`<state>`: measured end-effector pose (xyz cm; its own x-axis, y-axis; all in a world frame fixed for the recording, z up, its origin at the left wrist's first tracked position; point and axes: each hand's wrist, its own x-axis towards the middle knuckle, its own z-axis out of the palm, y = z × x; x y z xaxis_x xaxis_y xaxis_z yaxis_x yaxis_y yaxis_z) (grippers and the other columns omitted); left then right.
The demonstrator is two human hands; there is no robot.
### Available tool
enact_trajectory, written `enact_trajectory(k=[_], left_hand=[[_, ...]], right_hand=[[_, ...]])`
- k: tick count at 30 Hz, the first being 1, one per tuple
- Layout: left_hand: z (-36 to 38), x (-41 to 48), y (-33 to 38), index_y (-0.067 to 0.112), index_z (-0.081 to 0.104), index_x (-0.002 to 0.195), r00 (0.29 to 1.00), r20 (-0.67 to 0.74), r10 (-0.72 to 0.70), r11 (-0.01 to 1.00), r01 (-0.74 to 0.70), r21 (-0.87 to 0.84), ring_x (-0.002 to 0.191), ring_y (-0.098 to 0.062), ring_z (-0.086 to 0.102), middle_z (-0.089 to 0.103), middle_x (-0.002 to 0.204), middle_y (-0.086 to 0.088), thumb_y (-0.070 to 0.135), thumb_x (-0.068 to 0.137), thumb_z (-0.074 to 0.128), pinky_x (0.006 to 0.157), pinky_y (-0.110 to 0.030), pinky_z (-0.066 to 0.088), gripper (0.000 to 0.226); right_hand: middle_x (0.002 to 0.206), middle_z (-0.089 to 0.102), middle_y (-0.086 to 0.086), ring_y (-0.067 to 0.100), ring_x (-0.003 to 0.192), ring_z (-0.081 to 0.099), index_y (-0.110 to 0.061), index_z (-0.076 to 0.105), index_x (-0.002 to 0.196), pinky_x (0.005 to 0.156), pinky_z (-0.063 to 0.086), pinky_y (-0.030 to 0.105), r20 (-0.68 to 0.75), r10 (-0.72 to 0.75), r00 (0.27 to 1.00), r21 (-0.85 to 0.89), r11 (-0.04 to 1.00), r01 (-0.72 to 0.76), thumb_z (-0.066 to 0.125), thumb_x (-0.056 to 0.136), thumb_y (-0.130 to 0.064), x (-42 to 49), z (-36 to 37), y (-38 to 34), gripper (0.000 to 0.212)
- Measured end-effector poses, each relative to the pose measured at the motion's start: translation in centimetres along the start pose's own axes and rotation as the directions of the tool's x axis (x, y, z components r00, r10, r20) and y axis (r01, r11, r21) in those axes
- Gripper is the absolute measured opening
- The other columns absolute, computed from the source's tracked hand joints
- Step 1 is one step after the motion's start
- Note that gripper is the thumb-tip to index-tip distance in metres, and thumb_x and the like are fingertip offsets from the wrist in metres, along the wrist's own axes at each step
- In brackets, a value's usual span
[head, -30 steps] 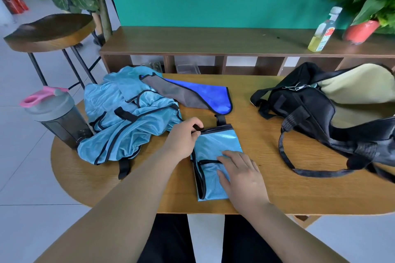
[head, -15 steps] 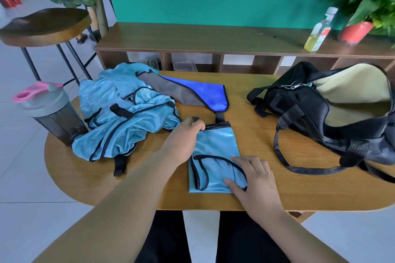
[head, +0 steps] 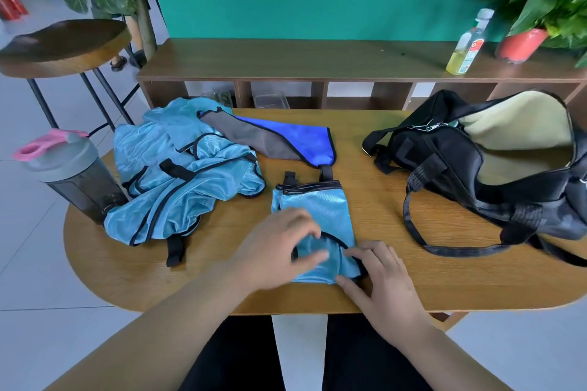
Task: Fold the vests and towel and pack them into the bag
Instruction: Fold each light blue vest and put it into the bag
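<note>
A folded light-blue vest with black trim lies on the wooden table in front of me. My left hand is on its near left part, thumb and curled fingers closing on the fabric; the hand is blurred. At the near right corner my right hand pinches the vest's edge. A pile of unfolded light-blue vests lies to the left. The blue and grey towel sits behind the folded vest. An open black bag with a cream lining stands at the right.
A grey shaker bottle with a pink lid stands at the table's left edge, touching the vest pile. The bag's strap loops over the table. Behind are a low shelf with an oil bottle and a potted plant, plus a stool.
My left hand has left the vest's far left corner and come down to its near end. My right hand stays at the near right corner. The camera has shifted slightly.
</note>
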<state>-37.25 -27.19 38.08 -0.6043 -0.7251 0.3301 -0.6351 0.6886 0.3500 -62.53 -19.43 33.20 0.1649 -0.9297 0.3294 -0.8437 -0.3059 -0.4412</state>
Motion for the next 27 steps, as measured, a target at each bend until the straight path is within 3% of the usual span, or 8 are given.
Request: enact_trajectory(k=[3,10,16,18,20,23,25,27], left_hand=[[0.9,-3.0,-0.6,0.032,0.062,0.110,0.982,0.156,0.109,0.988,-0.124,0.092,0.110,-0.007,0.051,0.052,0.120,0.015,0.069,0.096,0.058,0.094,-0.028,0.047,0.040],[1.7,-5.7,-2.8,0.023,0.070,0.097,0.994,0.066,0.084,0.996,-0.086,0.026,0.123,-0.006,0.057,0.060,0.131,0.013,0.045,0.108,0.059,0.095,-0.031,0.054,0.026],[0.9,-6.2,-1.5,0.019,0.075,0.096,0.997,-0.056,0.055,0.998,-0.056,-0.019,0.126,-0.008,0.060,0.067,0.129,0.009,0.042,0.105,0.065,0.100,-0.030,0.053,0.027],[0.6,-5.5,-0.5,0.018,0.075,0.105,0.993,-0.114,0.026,0.999,-0.030,-0.032,0.131,-0.010,0.057,0.066,0.130,0.008,0.038,0.108,0.059,0.104,-0.033,0.050,0.026],[0.6,-3.8,0.6,0.020,0.068,0.129,0.991,-0.108,-0.074,0.997,0.076,0.019,0.143,-0.011,0.046,0.057,0.144,0.008,0.038,0.111,0.049,0.115,-0.035,0.043,0.032],[1.9,-1.3,1.0,0.024,0.027,0.165,0.967,0.065,-0.245,0.955,0.229,0.187,0.162,-0.013,0.005,0.016,0.174,0.005,0.054,0.112,0.029,0.131,-0.038,0.015,0.060],[3.1,-0.8,0.1,0.023,0.002,0.169,0.925,0.221,-0.308,0.920,0.231,0.317,0.160,-0.014,-0.019,-0.012,0.175,0.002,0.065,0.109,0.014,0.132,-0.041,-0.001,0.074],[3.5,-1.0,-0.8,0.024,-0.008,0.168,0.890,0.304,-0.339,0.906,0.223,0.359,0.155,-0.012,-0.031,-0.023,0.173,0.003,0.071,0.105,0.007,0.131,-0.043,-0.006,0.080]], right_hand=[[0.116,0.057,-0.013,0.009,0.108,0.056,-0.024,0.072,0.119,0.093,0.052,0.032,0.017,-0.075,0.997,0.011,0.997,0.075,0.074,0.094,-0.046,0.1,-0.5,1.5,0.033],[0.103,0.061,-0.014,0.007,0.097,0.059,-0.021,0.080,0.102,0.084,0.054,0.028,-0.014,-0.194,0.981,0.008,0.981,0.194,0.079,0.092,-0.033,0.9,-1.3,3.0,0.016],[0.114,0.058,-0.015,0.007,0.107,0.058,-0.025,0.077,0.105,0.087,0.054,0.027,0.031,-0.201,0.979,-0.014,0.979,0.201,0.078,0.094,-0.041,1.3,-2.5,2.0,0.020],[0.125,0.059,-0.014,0.007,0.117,0.057,-0.025,0.074,0.117,0.095,0.052,0.026,0.006,-0.158,0.987,0.027,0.987,0.158,0.072,0.099,-0.041,2.1,-2.9,1.1,0.025],[0.140,0.056,-0.013,0.009,0.130,0.054,-0.024,0.068,0.134,0.103,0.053,0.031,-0.018,-0.108,0.994,0.015,0.994,0.108,0.061,0.104,-0.038,3.6,-2.4,0.1,0.033],[0.169,0.028,-0.013,0.010,0.156,0.024,-0.028,0.040,0.160,0.124,0.034,0.036,0.164,-0.050,0.985,-0.125,0.990,0.071,0.047,0.108,-0.047,6.0,-0.8,-1.0,0.055],[0.175,-0.004,-0.015,0.007,0.160,-0.009,-0.033,0.012,0.168,0.132,0.010,0.039,0.362,-0.013,0.932,-0.234,0.967,0.105,0.033,0.109,-0.059,6.6,0.3,-1.0,0.068],[0.172,-0.022,-0.016,0.003,0.155,-0.027,-0.035,-0.005,0.167,0.132,-0.001,0.041,0.468,-0.006,0.884,-0.287,0.945,0.158,0.020,0.108,-0.065,6.4,0.8,-0.8,0.071]])
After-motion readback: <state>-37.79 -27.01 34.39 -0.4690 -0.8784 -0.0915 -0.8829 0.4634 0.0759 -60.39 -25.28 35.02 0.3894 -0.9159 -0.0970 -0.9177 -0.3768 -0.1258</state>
